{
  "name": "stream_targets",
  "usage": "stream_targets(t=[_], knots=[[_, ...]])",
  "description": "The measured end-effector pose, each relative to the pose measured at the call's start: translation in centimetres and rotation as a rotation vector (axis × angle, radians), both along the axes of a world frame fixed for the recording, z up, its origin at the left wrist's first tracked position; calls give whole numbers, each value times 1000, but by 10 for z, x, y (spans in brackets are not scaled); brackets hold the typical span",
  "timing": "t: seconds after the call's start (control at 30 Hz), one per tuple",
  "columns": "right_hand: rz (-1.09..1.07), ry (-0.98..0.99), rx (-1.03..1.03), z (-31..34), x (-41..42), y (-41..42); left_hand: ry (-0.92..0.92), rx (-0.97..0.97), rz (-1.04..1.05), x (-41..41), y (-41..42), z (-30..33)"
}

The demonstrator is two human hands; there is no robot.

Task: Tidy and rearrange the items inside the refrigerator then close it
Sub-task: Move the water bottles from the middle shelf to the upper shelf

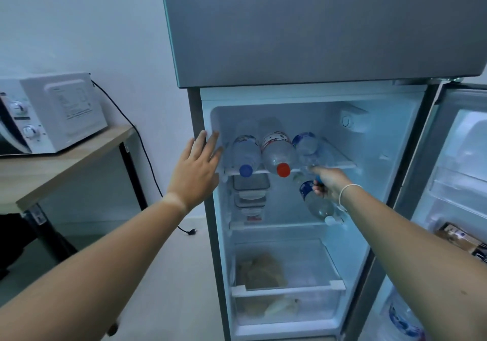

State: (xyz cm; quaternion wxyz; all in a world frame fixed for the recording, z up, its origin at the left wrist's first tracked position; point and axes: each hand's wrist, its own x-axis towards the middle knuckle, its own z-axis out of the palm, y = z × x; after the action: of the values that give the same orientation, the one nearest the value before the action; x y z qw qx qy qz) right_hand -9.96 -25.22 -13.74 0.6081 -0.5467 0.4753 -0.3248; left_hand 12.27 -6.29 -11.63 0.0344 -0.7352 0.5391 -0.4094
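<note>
Holding a clear water bottle [317, 203] by its neck, the right hand [329, 185] has its fingers curled tight around it. The bottle tilts in the air just under the top shelf [340, 165] of the open fridge [390, 156]. The left hand [196, 166] is open and flat, with its fingers at the fridge's left edge. Three more bottles [278, 153] lie side by side on that shelf. The held bottle looks full, so it is likely heavy and maybe cold and slippery. A grip around the fat middle would feel safer than the thin neck.
</note>
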Motion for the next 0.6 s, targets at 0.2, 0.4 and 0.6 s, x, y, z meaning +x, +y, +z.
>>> stream_targets(t=[0.2, 0.4, 0.6], knots=[[-20, 62, -17, -6, 17, -16, 145, -260, -188, 5, -6, 9], [-77, 174, -98, -4, 26, -31, 855, -610, -262, -9, -17, 24], [-84, 250, -208, -9, 28, -38, 957, -753, -305, -16, -42, 17]])
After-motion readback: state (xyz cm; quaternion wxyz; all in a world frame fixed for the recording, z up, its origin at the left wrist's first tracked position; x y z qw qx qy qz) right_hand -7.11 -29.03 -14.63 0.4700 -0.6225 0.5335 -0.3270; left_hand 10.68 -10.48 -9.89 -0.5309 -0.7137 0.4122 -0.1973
